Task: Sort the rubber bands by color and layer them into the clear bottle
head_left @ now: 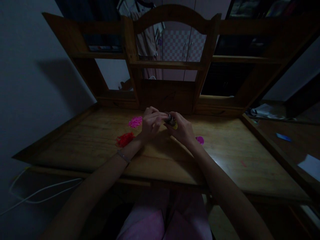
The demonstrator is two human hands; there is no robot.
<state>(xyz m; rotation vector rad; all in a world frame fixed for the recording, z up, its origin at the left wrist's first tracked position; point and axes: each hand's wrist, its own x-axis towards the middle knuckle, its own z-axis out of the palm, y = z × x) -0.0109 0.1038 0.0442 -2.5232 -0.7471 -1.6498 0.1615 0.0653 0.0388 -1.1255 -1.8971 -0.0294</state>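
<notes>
In the head view, a small dark bottle with a shiny rim and a yellow patch is tilted above the middle of the desk. My right hand is closed around it. My left hand meets it at the rim, fingers drawn together; whatever they may pinch is hidden. Left of my hands lie a pile of pink strips and, nearer me, a bundle of red strands. A round purple lid-like piece rests just beyond my right wrist.
A wooden desk carries a shelf frame along its back. On the far right, a brown surface holds a blue packet and white paper. One small pink scrap lies at the right. A white cable hangs at the left.
</notes>
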